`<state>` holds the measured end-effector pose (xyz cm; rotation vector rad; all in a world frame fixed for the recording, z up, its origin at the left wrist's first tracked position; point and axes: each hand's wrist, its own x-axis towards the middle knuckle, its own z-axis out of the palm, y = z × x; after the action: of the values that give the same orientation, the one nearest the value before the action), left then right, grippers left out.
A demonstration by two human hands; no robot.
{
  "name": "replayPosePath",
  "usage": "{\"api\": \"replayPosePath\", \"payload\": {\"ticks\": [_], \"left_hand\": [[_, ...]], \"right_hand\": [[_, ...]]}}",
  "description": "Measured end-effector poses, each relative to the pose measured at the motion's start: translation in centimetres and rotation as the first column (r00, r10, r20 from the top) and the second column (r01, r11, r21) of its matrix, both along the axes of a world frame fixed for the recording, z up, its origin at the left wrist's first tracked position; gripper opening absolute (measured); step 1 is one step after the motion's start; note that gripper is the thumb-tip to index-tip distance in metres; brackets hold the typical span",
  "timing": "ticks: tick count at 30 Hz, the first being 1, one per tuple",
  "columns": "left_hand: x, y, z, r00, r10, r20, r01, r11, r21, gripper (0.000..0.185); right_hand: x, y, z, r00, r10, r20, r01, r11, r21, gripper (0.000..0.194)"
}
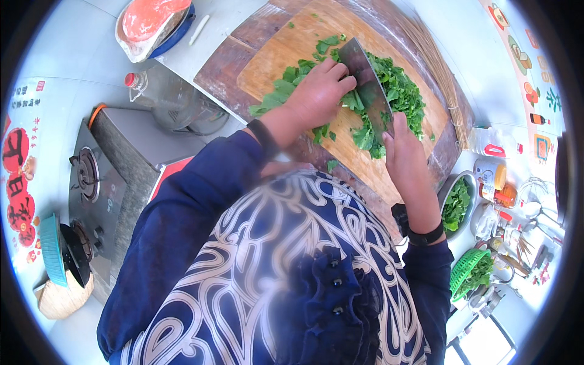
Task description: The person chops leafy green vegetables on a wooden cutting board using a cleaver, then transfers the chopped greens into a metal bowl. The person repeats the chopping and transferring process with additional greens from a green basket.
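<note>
On a wooden cutting board lie leafy greens. My left hand presses down on the uncut leaves, its curled fingers beside the blade. A wide metal cleaver is in my right hand, which grips it at the handle end; the handle is mostly hidden by the fingers. The blade stands among the greens, between the left fingers and a heap of chopped greens. Small leaf scraps are scattered over the board.
A bundle of thin sticks lies along the board's far right. Right of it stand a metal bowl of greens, a green basket and jars. At left are a large clear bottle and a gas stove.
</note>
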<state>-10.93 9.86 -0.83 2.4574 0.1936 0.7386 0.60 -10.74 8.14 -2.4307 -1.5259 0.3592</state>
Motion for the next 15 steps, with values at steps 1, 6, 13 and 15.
{"api": "replayPosePath", "payload": {"ticks": [1, 6, 13, 15], "left_hand": [[0.0, 0.1, -0.2, 1.0, -0.005, 0.005, 0.005, 1.0, -0.004, 0.04], [-0.2, 0.0, -0.8, 1.0, -0.002, 0.006, 0.002, 0.999, -0.041, 0.036], [-0.3, 0.2, -1.1, 1.0, 0.029, -0.009, -0.031, 0.989, -0.141, 0.033], [-0.5, 0.2, -1.3, 1.0, 0.029, 0.012, -0.027, 0.989, -0.147, 0.034]], "right_hand": [[0.1, 0.1, 0.0, 1.0, 0.009, -0.005, -0.009, 1.0, -0.005, 0.031], [0.5, 1.1, 0.0, 0.997, 0.069, -0.04, -0.07, 0.997, -0.033, 0.034], [1.5, 3.9, 0.1, 0.987, 0.157, -0.038, -0.161, 0.98, -0.117, 0.039], [1.7, 5.0, -0.9, 0.986, 0.164, -0.035, -0.167, 0.98, -0.11, 0.04]]}}
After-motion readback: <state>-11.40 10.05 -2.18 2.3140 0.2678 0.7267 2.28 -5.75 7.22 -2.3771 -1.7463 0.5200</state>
